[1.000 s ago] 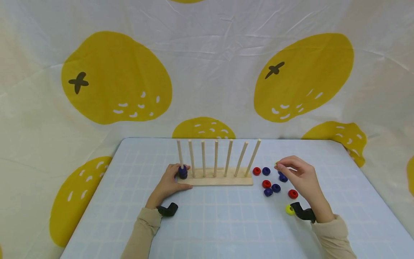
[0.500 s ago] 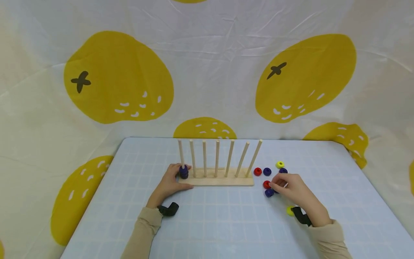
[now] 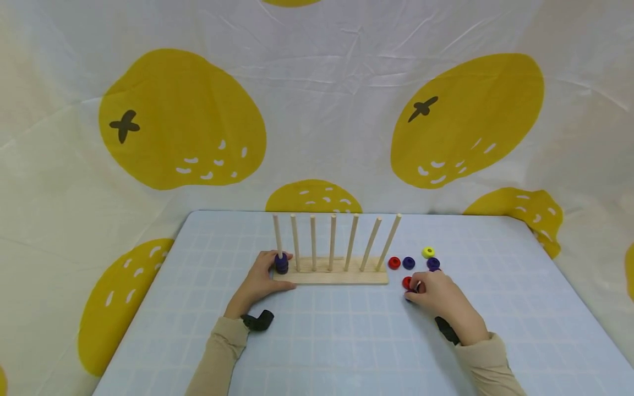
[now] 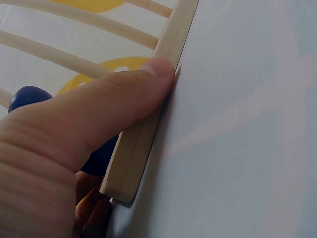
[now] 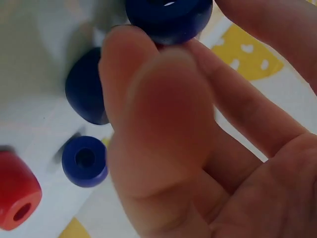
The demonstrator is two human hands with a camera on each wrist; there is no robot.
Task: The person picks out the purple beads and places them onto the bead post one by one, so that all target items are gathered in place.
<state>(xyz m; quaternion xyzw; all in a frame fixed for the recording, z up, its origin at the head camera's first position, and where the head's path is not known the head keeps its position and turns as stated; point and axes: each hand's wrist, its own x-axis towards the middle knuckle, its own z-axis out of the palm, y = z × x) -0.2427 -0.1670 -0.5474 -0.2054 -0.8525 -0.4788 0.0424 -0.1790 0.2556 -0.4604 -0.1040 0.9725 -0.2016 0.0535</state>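
My left hand (image 3: 260,278) grips the left end of a wooden base (image 3: 342,278) with a row of upright pegs. In the left wrist view, its thumb lies along the base's front edge. Dark blue beads (image 3: 281,263) are stacked on the leftmost peg beside that hand. On the right, my right hand (image 3: 442,297) reaches down among loose beads, thumb and fingers curved. The right wrist view has a blue bead (image 5: 173,29) right at its fingertips; I cannot tell if it is pinched. A red bead (image 3: 406,282) sits just beyond those fingers.
Between base and right hand lie another red bead (image 3: 394,263) and a blue bead (image 3: 408,263). Farther back are a yellow bead (image 3: 428,252) and a blue one (image 3: 433,263). A pale checked cloth (image 3: 327,341) covers the table; a patterned sheet (image 3: 327,126) hangs behind.
My right hand has moved from the yellow bead at the back toward the front left, down over the blue beads. The yellow bead now lies uncovered. The left hand keeps its grip.
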